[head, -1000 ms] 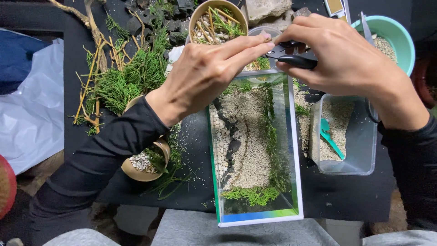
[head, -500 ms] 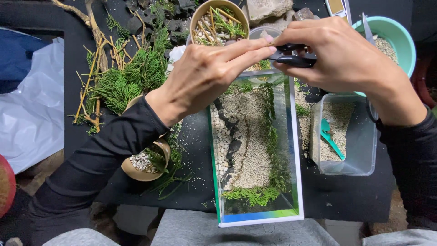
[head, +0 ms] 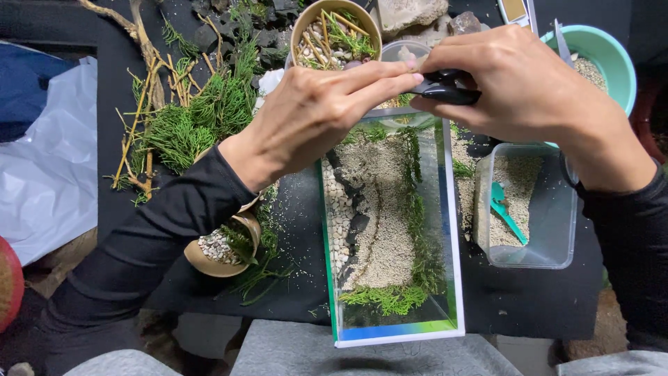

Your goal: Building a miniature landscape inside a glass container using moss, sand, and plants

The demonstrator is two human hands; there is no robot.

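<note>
Hands meet above the far end of the glass tank (head: 390,230) at upper centre of the frame: our left hand (head: 313,115) pinches its fingertips together on something too small to make out, while our right hand (head: 522,83) is curled tight around black scissors (head: 445,87). We judge the layout well advanced: sand, a pebble strip, dark stones and green sprigs already lie in the tank. Loose greenery (head: 195,118) at upper left remains unused on the bench.
</note>
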